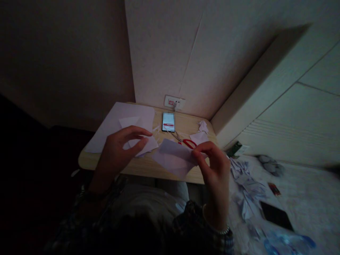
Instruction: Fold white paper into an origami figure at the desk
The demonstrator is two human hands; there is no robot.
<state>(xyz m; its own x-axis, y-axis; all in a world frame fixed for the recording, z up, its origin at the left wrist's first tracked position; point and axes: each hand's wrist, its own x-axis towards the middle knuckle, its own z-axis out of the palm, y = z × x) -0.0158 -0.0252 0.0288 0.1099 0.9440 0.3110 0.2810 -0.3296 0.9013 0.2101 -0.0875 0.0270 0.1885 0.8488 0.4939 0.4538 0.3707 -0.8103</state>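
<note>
My right hand (212,161) pinches the right corner of a sheet of white paper (174,156), which looks partly folded and hangs over the front of the small table (106,163). My left hand (123,147) is apart from that sheet, thumb and fingers spread with a gap between them. Behind and below the left hand lie white paper pieces (147,144) and a large white sheet (106,131). Red-handled scissors (189,143) rest just beyond the held paper, which covers part of them.
A lit phone (168,122) lies near the wall socket (174,102). Folded paper (203,126) sits at the table's right end. On the bed (305,191) to the right are crumpled papers (249,186), a dark tablet-like slab (276,215) and blue-and-clear plastic (289,244).
</note>
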